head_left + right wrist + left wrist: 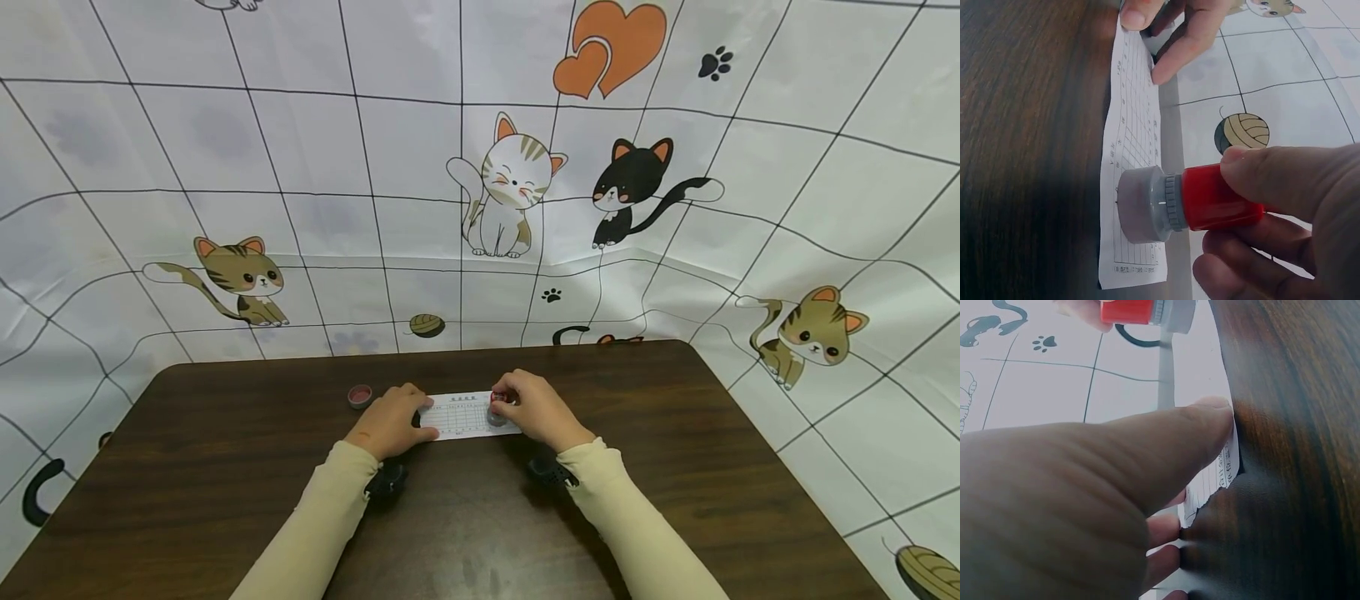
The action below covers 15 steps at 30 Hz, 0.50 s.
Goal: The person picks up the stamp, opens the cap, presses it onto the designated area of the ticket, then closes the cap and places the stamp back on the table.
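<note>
A printed paper slip (459,421) with a ruled grid lies on the dark wooden table. My right hand (542,407) grips the red handle of a round stamp (1222,197), whose grey base stands on the grid toward the slip's right end. In the right wrist view the thumb and fingers curl round that handle. My left hand (392,421) rests on the slip's left end, thumb (1210,419) lying along the near edge and fingers at the far edge. One short end of the paper looks torn in the left wrist view.
A small round container (360,397) with a reddish inside sits left of the left hand. The dark wooden table (247,450) ends at a white cloth backdrop (337,233) printed with cats and grid lines. Dark wrist devices (387,481) sit under both wrists.
</note>
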Available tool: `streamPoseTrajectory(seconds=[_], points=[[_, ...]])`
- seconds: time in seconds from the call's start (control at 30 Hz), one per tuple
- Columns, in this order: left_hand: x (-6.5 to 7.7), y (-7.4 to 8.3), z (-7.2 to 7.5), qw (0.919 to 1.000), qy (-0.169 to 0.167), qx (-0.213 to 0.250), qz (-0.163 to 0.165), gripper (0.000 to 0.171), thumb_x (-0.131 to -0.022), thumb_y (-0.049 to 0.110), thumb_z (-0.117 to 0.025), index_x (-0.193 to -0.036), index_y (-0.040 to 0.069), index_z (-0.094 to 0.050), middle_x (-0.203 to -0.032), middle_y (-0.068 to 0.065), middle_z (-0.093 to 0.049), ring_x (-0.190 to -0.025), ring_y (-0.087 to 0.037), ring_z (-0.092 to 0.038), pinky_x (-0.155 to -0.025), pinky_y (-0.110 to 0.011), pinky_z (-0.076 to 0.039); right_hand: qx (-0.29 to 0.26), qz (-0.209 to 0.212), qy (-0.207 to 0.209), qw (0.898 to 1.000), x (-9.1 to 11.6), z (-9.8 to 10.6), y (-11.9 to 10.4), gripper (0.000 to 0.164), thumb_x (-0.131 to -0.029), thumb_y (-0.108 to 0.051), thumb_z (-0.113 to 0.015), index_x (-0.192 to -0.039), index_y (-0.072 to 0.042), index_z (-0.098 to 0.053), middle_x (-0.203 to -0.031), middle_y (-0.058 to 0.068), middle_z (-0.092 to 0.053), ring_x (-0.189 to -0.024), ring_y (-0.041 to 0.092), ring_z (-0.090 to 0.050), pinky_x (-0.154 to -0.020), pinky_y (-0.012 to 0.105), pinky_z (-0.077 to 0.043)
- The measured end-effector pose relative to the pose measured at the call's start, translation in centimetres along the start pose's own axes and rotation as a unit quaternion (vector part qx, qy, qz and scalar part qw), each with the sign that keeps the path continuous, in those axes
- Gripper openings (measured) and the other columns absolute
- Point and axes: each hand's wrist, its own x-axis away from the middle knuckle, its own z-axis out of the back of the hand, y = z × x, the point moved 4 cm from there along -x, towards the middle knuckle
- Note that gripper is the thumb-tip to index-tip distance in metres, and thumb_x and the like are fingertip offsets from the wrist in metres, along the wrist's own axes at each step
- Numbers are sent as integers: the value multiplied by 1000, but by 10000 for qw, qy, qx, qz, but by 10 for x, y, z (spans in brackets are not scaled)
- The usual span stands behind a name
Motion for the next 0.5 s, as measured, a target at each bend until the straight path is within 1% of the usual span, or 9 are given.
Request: streamPoseTrajectory(seconds=[0.13,0.33,0.5], points=[[0,0,0,10000,2,-8,3,54,-90,36,-82,-133,6,-69,-137,-16,-61,-128,-37,-56,-106,-56,-47,-52,-97,23,9999,0,-2,1,10,-92,-16,-80,-100,-13,-75,-94,-4,-64,-83,12,-58,-76,33,-51],[0,0,1,10000,6,-24,-28,54,-91,36,-81,-134,6,-68,-137,-17,-61,-128,-38,-56,-105,-56,-47,15,-162,39,9999,-1,-1,1,11,-92,-16,-81,-101,-13,-75,-92,-4,-63,-81,13,-56,-74,33,-50],[0,0,0,10000,-9,-17,-36,55,-91,37,-81,-134,6,-68,-137,-17,-61,-128,-38,-56,-105,-56,-47,12,-230,12,9997,-1,-1,1,11,-92,-16,-80,-101,-13,-75,-93,-4,-64,-81,12,-56,-75,34,-50]])
